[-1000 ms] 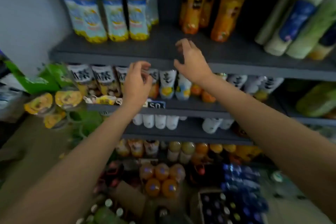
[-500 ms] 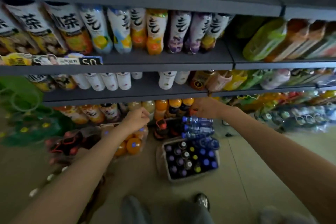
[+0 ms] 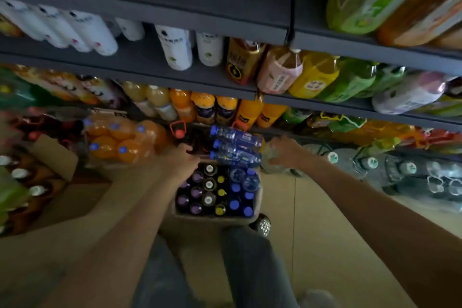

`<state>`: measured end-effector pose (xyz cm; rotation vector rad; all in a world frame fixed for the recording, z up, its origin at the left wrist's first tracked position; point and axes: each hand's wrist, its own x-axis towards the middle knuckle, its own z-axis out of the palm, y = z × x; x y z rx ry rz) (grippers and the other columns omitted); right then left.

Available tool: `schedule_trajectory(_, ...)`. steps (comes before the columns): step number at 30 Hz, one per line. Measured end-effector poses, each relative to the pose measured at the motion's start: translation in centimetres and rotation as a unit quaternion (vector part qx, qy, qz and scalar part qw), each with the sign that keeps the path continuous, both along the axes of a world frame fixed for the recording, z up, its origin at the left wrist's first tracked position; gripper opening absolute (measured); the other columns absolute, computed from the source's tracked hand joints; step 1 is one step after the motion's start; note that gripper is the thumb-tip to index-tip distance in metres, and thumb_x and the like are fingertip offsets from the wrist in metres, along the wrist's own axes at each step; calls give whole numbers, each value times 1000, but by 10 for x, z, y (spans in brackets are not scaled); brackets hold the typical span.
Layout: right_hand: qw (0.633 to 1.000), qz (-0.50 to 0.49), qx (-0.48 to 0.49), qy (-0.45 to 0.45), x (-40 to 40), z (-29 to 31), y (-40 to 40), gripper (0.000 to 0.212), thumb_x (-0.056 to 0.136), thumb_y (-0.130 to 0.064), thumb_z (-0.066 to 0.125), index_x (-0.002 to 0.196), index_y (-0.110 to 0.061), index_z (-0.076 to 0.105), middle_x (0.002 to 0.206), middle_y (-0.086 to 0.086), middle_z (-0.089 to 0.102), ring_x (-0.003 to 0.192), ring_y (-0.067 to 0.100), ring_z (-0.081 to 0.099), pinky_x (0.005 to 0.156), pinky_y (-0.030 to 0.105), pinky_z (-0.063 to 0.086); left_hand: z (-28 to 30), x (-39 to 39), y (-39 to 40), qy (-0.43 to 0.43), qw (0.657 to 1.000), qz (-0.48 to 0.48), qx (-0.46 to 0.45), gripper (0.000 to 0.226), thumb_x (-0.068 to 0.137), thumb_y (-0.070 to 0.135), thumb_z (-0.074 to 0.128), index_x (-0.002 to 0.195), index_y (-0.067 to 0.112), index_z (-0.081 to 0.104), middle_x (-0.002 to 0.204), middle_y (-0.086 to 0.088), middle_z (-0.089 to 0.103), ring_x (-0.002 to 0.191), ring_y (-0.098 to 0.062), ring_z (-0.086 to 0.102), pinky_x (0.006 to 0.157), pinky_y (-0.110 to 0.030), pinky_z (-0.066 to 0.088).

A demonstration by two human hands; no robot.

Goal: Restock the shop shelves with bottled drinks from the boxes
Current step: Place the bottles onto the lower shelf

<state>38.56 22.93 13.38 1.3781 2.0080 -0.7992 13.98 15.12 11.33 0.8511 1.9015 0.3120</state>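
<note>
An open cardboard box (image 3: 257, 210) on the floor holds several upright bottles with purple, white, yellow and blue caps. Three clear blue-capped water bottles (image 3: 235, 147) lie across its far end. My left hand (image 3: 183, 160) reaches down to the box's far left corner with fingers extended and holds nothing. My right hand (image 3: 285, 152) is at the base end of the lying water bottles, thumb and fingers spread around them. Blur hides whether it grips them. Grey shelves (image 3: 150, 70) above carry white, orange, yellow and green bottles.
A shrink-wrapped pack of orange drinks (image 3: 120, 140) sits left of the box. Another open carton (image 3: 50, 157) with white-capped bottles stands at far left. Packs of large water bottles (image 3: 400, 172) lie on the floor at right. My legs (image 3: 225, 270) are just behind the box.
My view has dropped from the upper shelves to the floor. Both hands have come down from the shelf edge to the box of bottles.
</note>
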Motion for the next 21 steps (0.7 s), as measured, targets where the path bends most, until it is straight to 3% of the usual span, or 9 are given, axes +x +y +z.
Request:
schedule_trajectory(1,1000,-5,2,2,10,-16,6,58,92,-33,54,140,-9,33,143,12,35,129,29,34,103,33,27,-12,14,-3,-8,1000,18,8,27,90,10,54,116,8,46,92,-14,63,79,-29,62,67,-29,53)
schedule_trajectory(3,1000,-17,6,10,21,-53,19,64,89,-35,58,140,-9,30,141,13,35,129,30,32,103,35,27,-39,35,-7,6,999,26,31,32,88,13,57,119,9,47,98,-12,65,93,-29,62,80,-36,53)
schedule_trajectory(7,996,-64,30,47,16,-137,40,63,87,-41,60,134,-7,36,136,13,38,125,32,35,99,38,34,-95,46,-12,48,997,32,42,19,86,21,59,104,25,53,80,16,58,111,-25,53,97,-42,42)
schedule_trajectory(10,995,-81,24,46,9,-194,50,70,88,-36,60,140,-2,27,141,17,32,129,33,32,102,40,34,-146,46,-19,73,993,65,63,23,84,16,56,80,38,48,98,5,65,99,-21,60,85,-38,49)
schedule_trajectory(12,997,-64,17,32,5,-230,56,78,88,-35,62,144,-2,19,145,18,28,132,35,30,106,42,32,-175,46,-26,71,986,120,88,24,84,9,54,89,32,53,99,4,65,75,-2,62,64,-22,49)
schedule_trajectory(14,998,-30,50,16,-1,-262,61,81,85,-34,64,145,-4,18,145,17,30,132,35,31,106,43,32,-201,49,-38,66,980,159,102,22,85,6,53,105,15,57,92,13,62,65,6,59,54,-18,47)
schedule_trajectory(18,994,-19,108,-11,-8,-294,60,90,82,-33,69,146,-4,12,144,19,30,131,37,30,106,45,31,-228,69,-58,38,981,180,65,35,85,5,53,119,13,49,101,1,64,92,-20,60,83,-35,50)
schedule_trajectory(19,994,-27,103,-6,-9,-294,59,94,80,-35,70,146,-3,11,142,19,34,129,38,34,103,45,34,-227,75,-60,26,981,182,61,36,85,4,53,120,15,49,103,0,63,92,-20,61,84,-33,50)
schedule_trajectory(21,994,-72,62,51,-12,-287,55,93,80,-39,70,147,-6,14,125,15,49,115,35,46,89,42,43,-219,85,-59,-24,976,207,60,39,87,5,54,123,19,48,107,-1,62,82,-8,59,71,-14,49)
